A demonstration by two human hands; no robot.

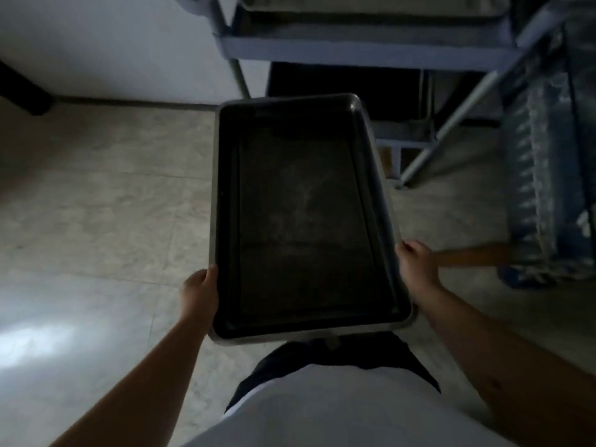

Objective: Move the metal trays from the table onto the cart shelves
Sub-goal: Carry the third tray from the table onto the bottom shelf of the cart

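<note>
While the left hand [197, 293] and right hand [416, 261] each gripped a long side of the dark rectangular metal tray [303, 217], it hung over the floor, long axis running six to twelve o'clock toward the grey metal cart [364, 43]. Feeding it in level, short end first, would probably serve best.
</note>
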